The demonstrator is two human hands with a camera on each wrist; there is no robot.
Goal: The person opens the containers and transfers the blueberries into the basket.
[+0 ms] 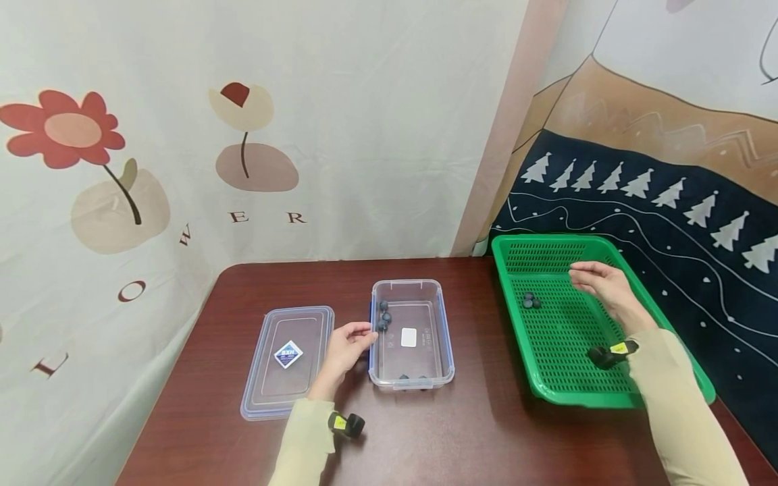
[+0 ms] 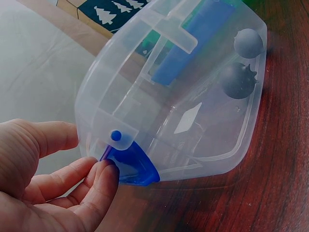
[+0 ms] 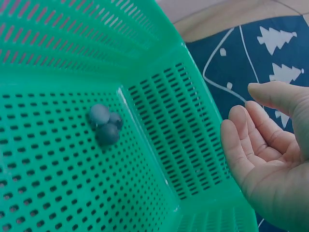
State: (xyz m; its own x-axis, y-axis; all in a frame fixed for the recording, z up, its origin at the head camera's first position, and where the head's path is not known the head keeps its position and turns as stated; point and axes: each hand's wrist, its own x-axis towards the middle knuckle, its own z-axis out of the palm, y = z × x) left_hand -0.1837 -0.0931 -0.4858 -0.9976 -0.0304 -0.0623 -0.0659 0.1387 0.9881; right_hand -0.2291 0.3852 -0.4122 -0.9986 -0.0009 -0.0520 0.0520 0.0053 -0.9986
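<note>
My left hand pinches the left edge of a clear plastic container, at its blue side latch. Several blueberries lie along the container's left wall, and a few more sit against its near wall. Above the right side of a green plastic basket, my right hand hovers with nothing visible between its loosely bent fingers and thumb. A small cluster of blueberries rests on the basket's perforated floor, to the left of that hand.
The container's clear lid, with a blue-and-white diamond label, lies flat to the left of my left hand. All stand on a reddish-brown table. A white printed curtain hangs behind, and a dark tree-patterned cloth lies beyond the basket.
</note>
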